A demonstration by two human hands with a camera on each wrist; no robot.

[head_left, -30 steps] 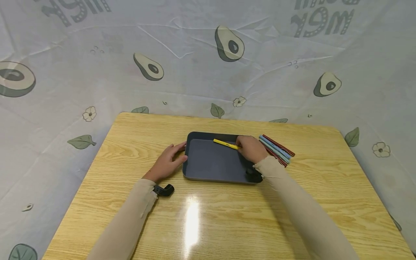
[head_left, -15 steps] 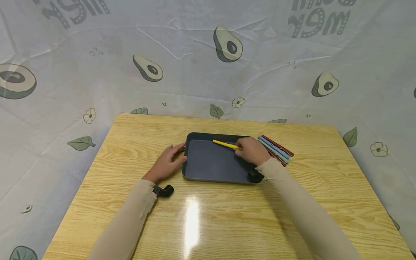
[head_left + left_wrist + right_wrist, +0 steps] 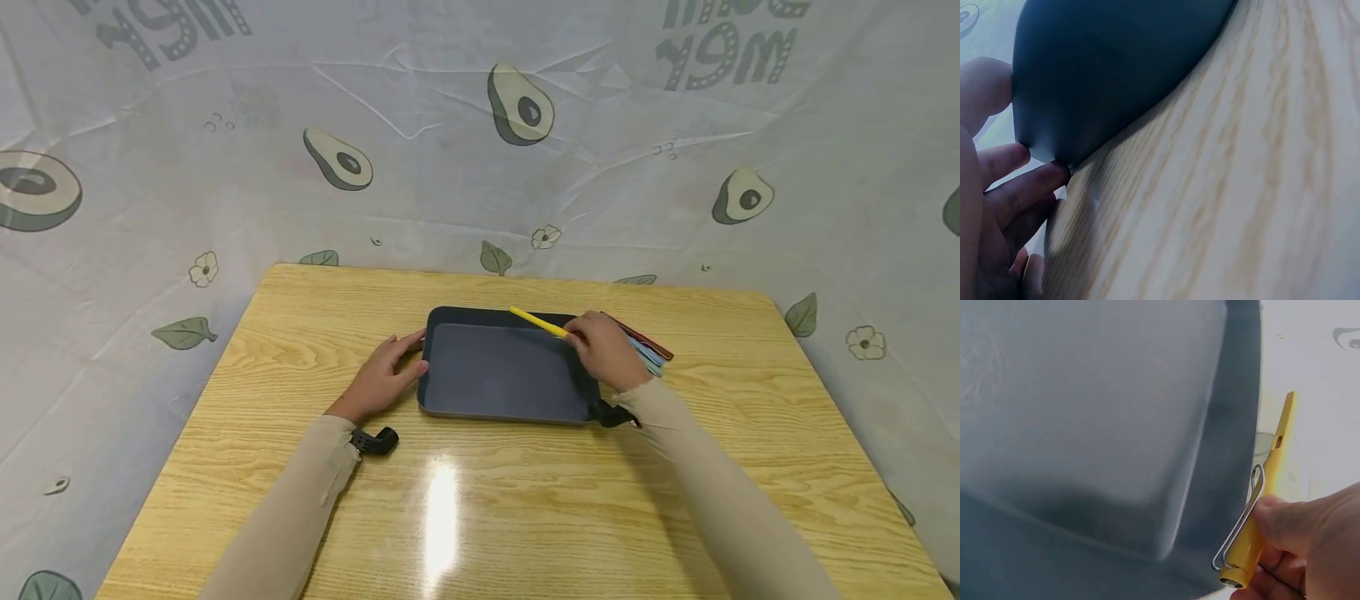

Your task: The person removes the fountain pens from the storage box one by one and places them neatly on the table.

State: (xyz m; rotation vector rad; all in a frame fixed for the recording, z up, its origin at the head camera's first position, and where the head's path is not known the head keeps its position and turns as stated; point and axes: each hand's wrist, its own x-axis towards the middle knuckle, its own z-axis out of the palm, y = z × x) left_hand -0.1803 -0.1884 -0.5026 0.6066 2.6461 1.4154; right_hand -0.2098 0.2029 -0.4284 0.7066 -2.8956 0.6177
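Note:
A yellow pen point(image 3: 537, 321) with a wire clip is pinched between the thumb and fingers of my right hand point(image 3: 609, 354). It is raised over the far right rim of a dark grey tray point(image 3: 502, 371). In the right wrist view the clip side of the pen point(image 3: 1249, 540) faces the camera, above the tray's corner. My left hand point(image 3: 378, 379) touches the tray's left side with spread fingers and thumb. The left wrist view shows those fingertips point(image 3: 1054, 172) against the tray's outer wall point(image 3: 1110, 69).
Several red, blue and green pens point(image 3: 647, 343) lie side by side on the wooden table point(image 3: 525, 492), right of the tray and partly hidden by my right hand. Behind the table hangs a pale cloth point(image 3: 420, 208) printed with avocados.
My right hand has lifted the yellow pen from inside the tray and carried it up and to the right. My left hand stays at the tray's left side.

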